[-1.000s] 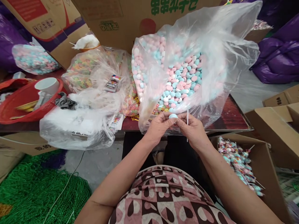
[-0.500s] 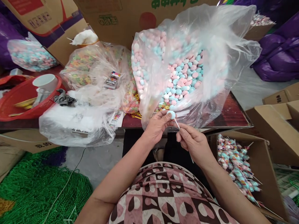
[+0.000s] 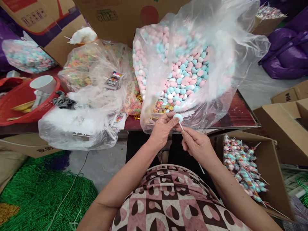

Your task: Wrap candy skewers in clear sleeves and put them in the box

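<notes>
My left hand (image 3: pixel 162 130) pinches a round pale-blue marshmallow (image 3: pixel 178 117) between thumb and fingers at the table's front edge. A thin white stick (image 3: pixel 180 126) meets the marshmallow's lower side; whether its tip is inside cannot be made out. My right hand (image 3: pixel 198 144) grips this stick close below the marshmallow, and the stick's far end shows beneath the palm. Just beyond the hands lies a large clear plastic bag (image 3: pixel 156 106), opened over many pink, blue and white marshmallows (image 3: pixel 185 78). Several loose white sticks (image 3: pixel 186 114) and some colourful ring-shaped sweets (image 3: pixel 163 106) lie at its near side.
At the left stand a bag of ring sweets (image 3: pixel 79 67), a red basket (image 3: pixel 45 104) with a white cup (image 3: pixel 43 84), and a plastic bag of white pieces (image 3: pixel 77 128). A carton (image 3: pixel 269 173) of wrapped lollipops (image 3: pixel 243 166) stands low right. Green stringy material (image 3: pixel 48 192) covers the floor left.
My right fingers have come closer to the marshmallow along the stick. The left hand keeps its pinch, with the marshmallow's face turned slightly. The whole view has shifted a little.
</notes>
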A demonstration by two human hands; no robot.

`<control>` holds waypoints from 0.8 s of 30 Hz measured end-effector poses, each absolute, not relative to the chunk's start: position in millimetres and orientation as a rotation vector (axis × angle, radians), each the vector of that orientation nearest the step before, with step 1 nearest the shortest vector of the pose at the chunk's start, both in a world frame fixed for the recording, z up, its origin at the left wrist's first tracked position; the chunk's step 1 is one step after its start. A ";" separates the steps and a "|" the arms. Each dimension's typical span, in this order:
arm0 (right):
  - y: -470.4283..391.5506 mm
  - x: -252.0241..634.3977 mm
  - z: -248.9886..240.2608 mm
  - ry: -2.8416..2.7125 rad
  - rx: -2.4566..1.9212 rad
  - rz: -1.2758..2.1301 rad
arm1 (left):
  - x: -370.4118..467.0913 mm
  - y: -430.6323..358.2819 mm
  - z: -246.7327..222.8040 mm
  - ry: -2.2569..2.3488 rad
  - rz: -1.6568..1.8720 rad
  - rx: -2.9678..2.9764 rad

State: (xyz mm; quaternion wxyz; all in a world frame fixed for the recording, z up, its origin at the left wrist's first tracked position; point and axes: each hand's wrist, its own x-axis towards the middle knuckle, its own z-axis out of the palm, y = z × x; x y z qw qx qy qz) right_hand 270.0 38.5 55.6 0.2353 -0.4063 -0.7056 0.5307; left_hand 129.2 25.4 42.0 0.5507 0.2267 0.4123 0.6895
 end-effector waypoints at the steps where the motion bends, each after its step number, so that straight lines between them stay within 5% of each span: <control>1: 38.5 270.2 56.2 -1.934 -1.125 1.439 | 130.3 25.1 41.3 1.001 1.648 0.568; 24: 25.3 292.2 53.9 -1.567 -1.209 1.865 | 122.1 16.9 39.7 1.590 1.606 1.305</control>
